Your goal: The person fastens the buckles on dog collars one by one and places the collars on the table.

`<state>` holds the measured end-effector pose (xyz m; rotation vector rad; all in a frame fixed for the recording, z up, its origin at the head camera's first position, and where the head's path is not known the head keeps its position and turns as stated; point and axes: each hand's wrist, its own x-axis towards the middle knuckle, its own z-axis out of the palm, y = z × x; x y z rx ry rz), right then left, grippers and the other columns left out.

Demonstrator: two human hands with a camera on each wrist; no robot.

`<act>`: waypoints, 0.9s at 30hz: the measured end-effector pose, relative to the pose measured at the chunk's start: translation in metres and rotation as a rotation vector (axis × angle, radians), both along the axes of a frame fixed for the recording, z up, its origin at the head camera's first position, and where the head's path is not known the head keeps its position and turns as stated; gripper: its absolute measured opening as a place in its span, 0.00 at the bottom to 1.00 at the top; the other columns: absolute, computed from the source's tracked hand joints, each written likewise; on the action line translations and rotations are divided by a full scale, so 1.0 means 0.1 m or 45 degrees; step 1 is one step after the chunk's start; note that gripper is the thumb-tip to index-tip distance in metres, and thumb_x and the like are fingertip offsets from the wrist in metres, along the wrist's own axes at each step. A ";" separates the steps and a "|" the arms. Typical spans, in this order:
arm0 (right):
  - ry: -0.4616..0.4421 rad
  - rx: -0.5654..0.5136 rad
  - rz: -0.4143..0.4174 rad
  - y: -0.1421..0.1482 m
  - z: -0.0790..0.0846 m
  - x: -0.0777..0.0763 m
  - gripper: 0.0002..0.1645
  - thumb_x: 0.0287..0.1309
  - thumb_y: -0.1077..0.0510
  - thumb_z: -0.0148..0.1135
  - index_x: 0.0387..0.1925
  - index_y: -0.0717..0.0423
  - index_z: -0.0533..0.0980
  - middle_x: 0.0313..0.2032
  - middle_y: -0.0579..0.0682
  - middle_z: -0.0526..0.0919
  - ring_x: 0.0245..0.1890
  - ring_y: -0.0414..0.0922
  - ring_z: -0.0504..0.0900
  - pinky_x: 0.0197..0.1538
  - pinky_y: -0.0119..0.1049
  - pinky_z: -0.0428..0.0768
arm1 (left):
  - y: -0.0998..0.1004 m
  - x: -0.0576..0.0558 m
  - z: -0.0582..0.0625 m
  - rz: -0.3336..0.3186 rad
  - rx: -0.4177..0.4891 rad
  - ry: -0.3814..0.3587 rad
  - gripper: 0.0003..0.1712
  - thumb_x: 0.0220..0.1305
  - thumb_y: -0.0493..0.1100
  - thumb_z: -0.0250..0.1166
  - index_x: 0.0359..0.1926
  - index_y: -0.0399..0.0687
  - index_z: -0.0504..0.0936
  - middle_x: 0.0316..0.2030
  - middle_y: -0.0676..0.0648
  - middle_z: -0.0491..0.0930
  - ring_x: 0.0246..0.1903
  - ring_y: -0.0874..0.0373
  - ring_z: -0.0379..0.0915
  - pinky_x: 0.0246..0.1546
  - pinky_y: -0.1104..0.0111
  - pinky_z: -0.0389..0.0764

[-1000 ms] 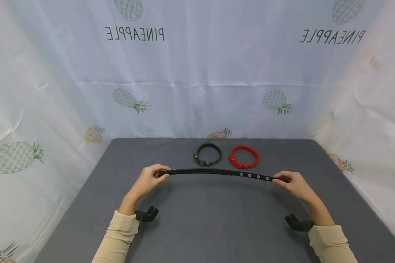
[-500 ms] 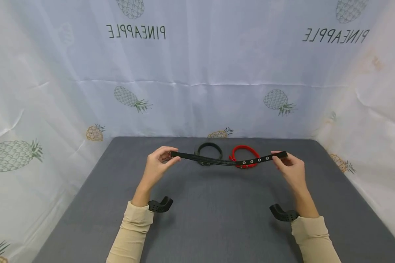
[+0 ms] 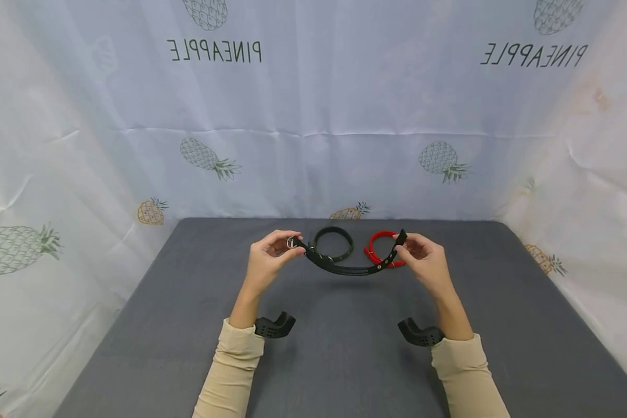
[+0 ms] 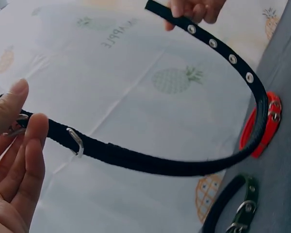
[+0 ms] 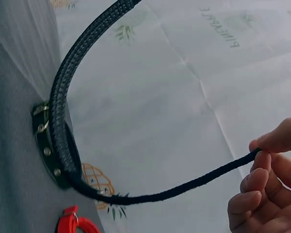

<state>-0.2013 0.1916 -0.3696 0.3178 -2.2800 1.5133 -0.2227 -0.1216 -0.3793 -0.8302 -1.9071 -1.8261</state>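
Note:
A black collar (image 3: 347, 270) with a row of metal eyelets hangs in a downward curve between my two hands, above the table. My left hand (image 3: 266, 258) pinches its buckle end between thumb and fingers; a metal D-ring (image 4: 76, 141) shows close to that grip. The plain tip on the eyelet side is pinched by my right hand (image 3: 429, 261), thumb against the index finger. Along the middle runs a ribbed, braided-looking strip (image 5: 60, 107). Behind the strap lie a dark green buckled collar (image 3: 334, 230) and a red buckled collar (image 3: 384, 234), each closed in a ring.
The grey cloth-covered table (image 3: 345, 360) reaches back to a white curtain (image 3: 313, 104) printed with pineapples, which also hangs at both sides. Black wrist mounts (image 3: 276, 325) stick out inward from both wrists.
My hands have come toward each other and lifted the black collar. It has gone from nearly straight to a sagging U. The green and red collars have stayed put.

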 end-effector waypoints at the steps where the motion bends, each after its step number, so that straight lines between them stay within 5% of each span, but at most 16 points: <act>1: -0.013 0.005 0.014 -0.03 0.00 -0.01 0.13 0.60 0.67 0.61 0.46 0.70 0.79 0.25 0.29 0.74 0.25 0.30 0.71 0.28 0.24 0.71 | 0.02 0.00 0.00 -0.020 0.022 -0.005 0.18 0.54 0.29 0.69 0.45 0.22 0.78 0.38 0.57 0.82 0.34 0.73 0.80 0.36 0.77 0.83; 4: -0.037 0.019 0.062 -0.11 0.01 -0.03 0.13 0.60 0.67 0.62 0.45 0.71 0.79 0.24 0.32 0.73 0.23 0.31 0.69 0.26 0.26 0.69 | 0.08 0.00 -0.01 -0.071 0.075 -0.028 0.21 0.55 0.34 0.70 0.45 0.21 0.78 0.39 0.63 0.82 0.35 0.73 0.81 0.37 0.76 0.84; 15: -0.002 0.068 0.246 -0.31 0.03 -0.06 0.13 0.53 0.68 0.68 0.41 0.69 0.83 0.28 0.32 0.77 0.24 0.32 0.72 0.27 0.27 0.71 | 0.26 0.02 -0.03 -0.154 0.121 -0.046 0.27 0.58 0.41 0.68 0.48 0.18 0.76 0.38 0.62 0.81 0.34 0.72 0.80 0.36 0.77 0.83; 20: 0.004 0.028 0.220 -0.39 0.05 -0.02 0.12 0.51 0.68 0.69 0.39 0.68 0.83 0.36 0.48 0.81 0.28 0.30 0.74 0.32 0.26 0.76 | 0.38 0.06 -0.09 -0.160 0.182 -0.109 0.34 0.57 0.50 0.67 0.47 0.18 0.76 0.37 0.63 0.82 0.37 0.73 0.80 0.40 0.79 0.81; 23: 0.036 -0.026 0.219 -0.42 0.04 0.01 0.12 0.51 0.69 0.69 0.40 0.69 0.83 0.39 0.53 0.83 0.33 0.27 0.78 0.38 0.24 0.80 | 0.46 0.09 -0.11 -0.155 0.215 -0.177 0.29 0.57 0.54 0.66 0.47 0.31 0.82 0.35 0.64 0.84 0.39 0.73 0.81 0.44 0.79 0.81; 27: 0.036 -0.101 0.271 -0.45 0.01 0.00 0.12 0.54 0.70 0.66 0.42 0.72 0.80 0.35 0.35 0.85 0.34 0.25 0.82 0.41 0.22 0.81 | 0.54 0.11 -0.13 -0.246 0.323 -0.273 0.18 0.59 0.56 0.64 0.46 0.54 0.83 0.34 0.63 0.85 0.39 0.71 0.82 0.46 0.76 0.81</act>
